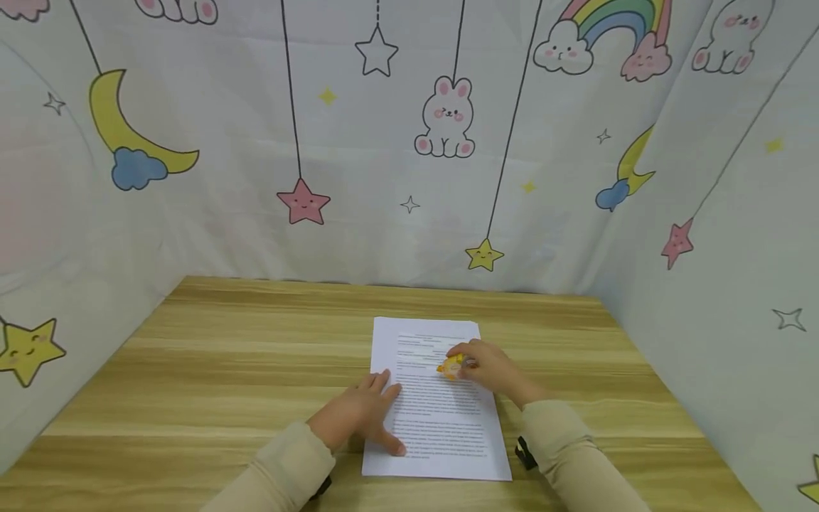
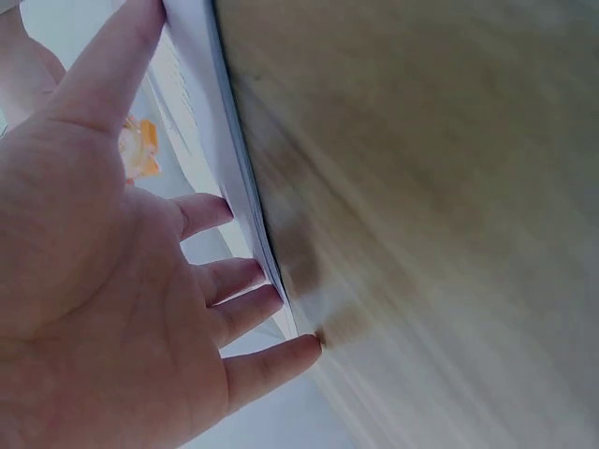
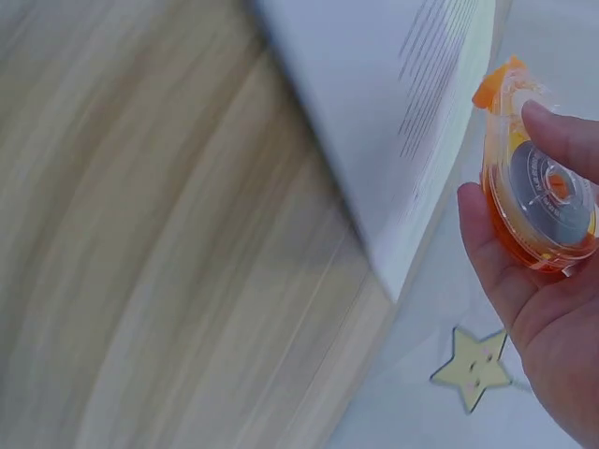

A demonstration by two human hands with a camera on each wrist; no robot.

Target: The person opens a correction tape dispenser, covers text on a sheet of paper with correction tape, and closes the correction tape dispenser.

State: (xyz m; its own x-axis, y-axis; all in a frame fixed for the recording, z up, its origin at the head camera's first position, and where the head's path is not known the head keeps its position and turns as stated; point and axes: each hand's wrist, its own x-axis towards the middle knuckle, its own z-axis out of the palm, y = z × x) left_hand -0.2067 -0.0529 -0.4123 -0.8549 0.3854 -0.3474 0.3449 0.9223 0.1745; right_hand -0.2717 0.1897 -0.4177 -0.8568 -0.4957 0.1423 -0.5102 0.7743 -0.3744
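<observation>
A stack of printed paper (image 1: pixel 441 427) lies on the wooden table, with white strips across some lines near its top. My left hand (image 1: pixel 361 411) rests along the stack's left edge, fingers spread, the thumb on the lower part of the page. In the left wrist view the fingertips of the left hand (image 2: pixel 122 271) touch the paper's side. My right hand (image 1: pixel 495 370) holds an orange correction tape (image 1: pixel 451 367) over the upper right of the page. The right wrist view shows the correction tape (image 3: pixel 543 187), clear-cased with a dark reel, between the thumb and fingers.
The wooden table (image 1: pixel 256 355) extends around the paper. White curtains (image 1: pixel 243 128) printed with stars, moons and rabbits stand behind and on both sides. Dark straps (image 1: pixel 526 454) show at the wrists below the beige sleeves (image 1: pixel 576 455).
</observation>
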